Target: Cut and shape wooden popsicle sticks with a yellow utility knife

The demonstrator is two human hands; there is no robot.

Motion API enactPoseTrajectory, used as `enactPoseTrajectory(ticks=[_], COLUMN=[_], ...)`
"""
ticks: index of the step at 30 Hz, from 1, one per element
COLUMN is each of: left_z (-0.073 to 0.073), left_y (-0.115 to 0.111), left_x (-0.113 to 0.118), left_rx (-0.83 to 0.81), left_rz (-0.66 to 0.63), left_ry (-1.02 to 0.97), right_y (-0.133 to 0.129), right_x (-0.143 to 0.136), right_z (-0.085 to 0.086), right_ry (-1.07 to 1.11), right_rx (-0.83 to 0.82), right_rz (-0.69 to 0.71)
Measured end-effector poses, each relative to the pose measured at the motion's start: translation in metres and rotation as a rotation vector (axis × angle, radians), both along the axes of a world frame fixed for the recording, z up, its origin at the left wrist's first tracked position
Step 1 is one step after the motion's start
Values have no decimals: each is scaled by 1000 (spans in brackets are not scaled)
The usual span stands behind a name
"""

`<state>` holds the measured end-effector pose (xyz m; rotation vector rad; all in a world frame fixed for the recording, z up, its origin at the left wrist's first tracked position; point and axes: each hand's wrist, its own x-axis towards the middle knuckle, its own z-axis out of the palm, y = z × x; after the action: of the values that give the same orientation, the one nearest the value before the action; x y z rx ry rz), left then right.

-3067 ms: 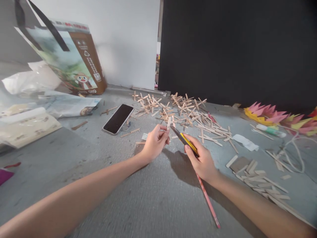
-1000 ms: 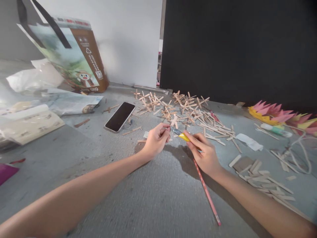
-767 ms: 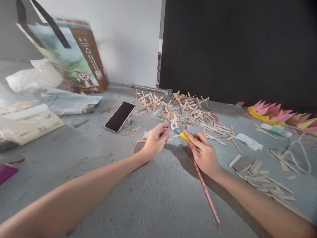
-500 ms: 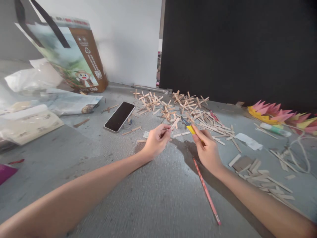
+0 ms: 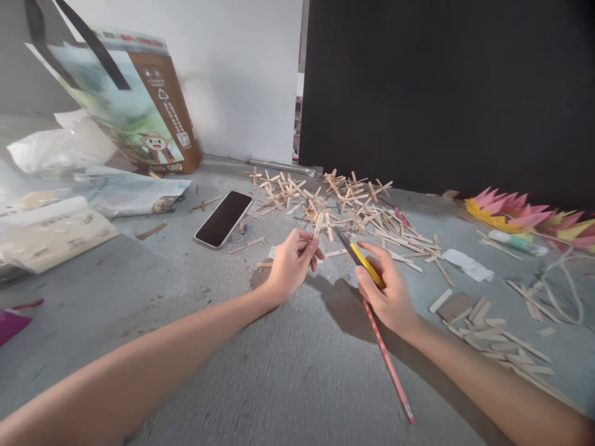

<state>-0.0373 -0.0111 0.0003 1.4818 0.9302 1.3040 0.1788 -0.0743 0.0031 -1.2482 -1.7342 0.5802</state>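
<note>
Between the thumb and fingers of my left hand (image 5: pixel 294 263) a pale wooden craft stick (image 5: pixel 318 225) is pinched, its end pointing up and away. My right hand (image 5: pixel 388 291) grips a yellow utility knife (image 5: pixel 368 265), its dark blade angled toward the stick but apart from it. The right index finger is lifted off the handle. Under the right hand a pink pencil (image 5: pixel 388 359) lies on the grey table (image 5: pixel 260 378). Beyond both hands spreads a pile of craft sticks (image 5: pixel 353 201), many joined into crosses.
A phone (image 5: pixel 224 218) lies left of my left hand. Cut stick pieces (image 5: pixel 493 337) lie at the right, near a white cord (image 5: pixel 576 297) and a pink and yellow paper crown (image 5: pixel 511 210). A printed bag (image 5: pixel 139 111) and plastic packets (image 5: pixel 60 235) occupy the left.
The knife has come back toward me and its handle shows more in my right hand, with the index finger raised. The craft stick in my left hand has turned more upright.
</note>
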Motion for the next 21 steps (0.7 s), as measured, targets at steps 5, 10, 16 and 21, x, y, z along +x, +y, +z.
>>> enactPoseTrajectory(ticks=[5,10,16,21], left_z=[2,6,7,6], left_y=[-3,-6,-7,-7], left_x=[1,0,-1,0], left_rx=[-13,-34,-40,-34], left_rz=[37,25,5,1], left_ry=[54,85,90,95], right_y=[-9,-10,-8,-8], right_x=[-5,-8,-8,-7], right_z=[4,6,5,3], right_ry=[-104,-197,-214,-222], right_rx=[-2,55,88,103], right_rz=[26,33,23,35])
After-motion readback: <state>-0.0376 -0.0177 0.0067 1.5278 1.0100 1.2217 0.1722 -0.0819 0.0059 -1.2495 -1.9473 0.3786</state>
